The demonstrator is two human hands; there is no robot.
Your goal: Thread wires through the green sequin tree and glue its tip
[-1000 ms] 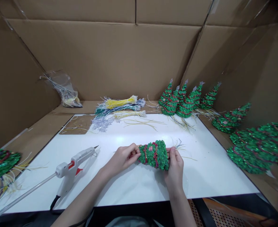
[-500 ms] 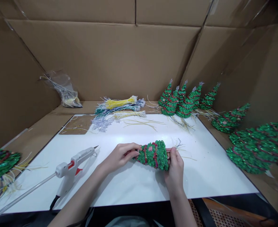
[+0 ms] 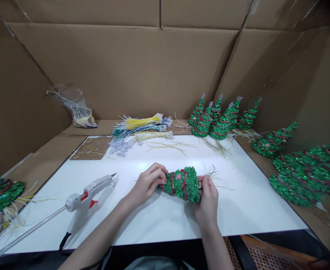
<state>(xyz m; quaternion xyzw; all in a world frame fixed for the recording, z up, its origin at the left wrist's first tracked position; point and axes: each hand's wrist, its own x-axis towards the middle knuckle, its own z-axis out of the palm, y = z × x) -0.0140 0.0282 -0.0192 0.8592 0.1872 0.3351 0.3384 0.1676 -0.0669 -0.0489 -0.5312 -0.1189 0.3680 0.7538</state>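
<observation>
The right hand (image 3: 207, 193) is clamped at the wide base of a Christmas tree (image 3: 183, 184), and the left hand (image 3: 149, 182) pinches its narrow end, over the front middle of the surface (image 3: 238, 206). Cardboard walls (image 3: 120, 67) enclose the white-topped surface. Six standing trees (image 3: 201, 122) fill the back right corner; others sit along the right edge. One white glue gun (image 3: 82, 204), one clear bag (image 3: 82, 108) and several wire bundles (image 3: 144, 122) are about. The held tree is sideways, glittery green, with red garland and one small pink square (image 3: 178, 176).

Soft glare — dark upper-right corner.
</observation>
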